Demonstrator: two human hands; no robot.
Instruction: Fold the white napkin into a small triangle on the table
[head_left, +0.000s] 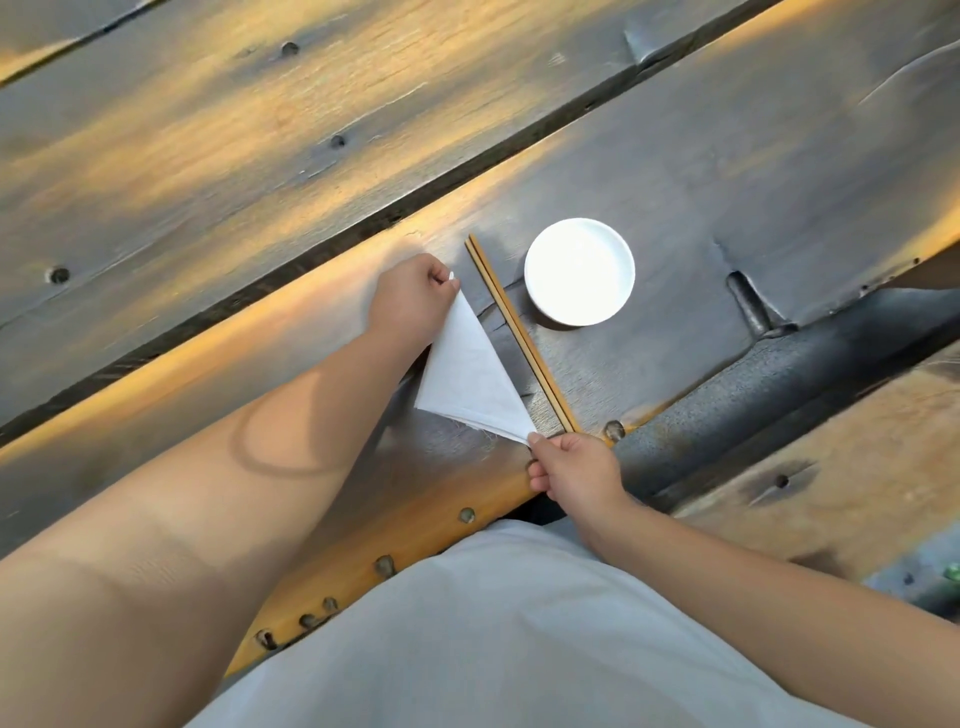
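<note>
Head view shows the white napkin, folded to a triangle, lying on the wooden surface at the middle of the frame. Left hand pinches its upper tip with closed fingers; right hand pinches its lower corner (layers visible there). Just right of the napkin lie chopsticks and a white dish.
</note>
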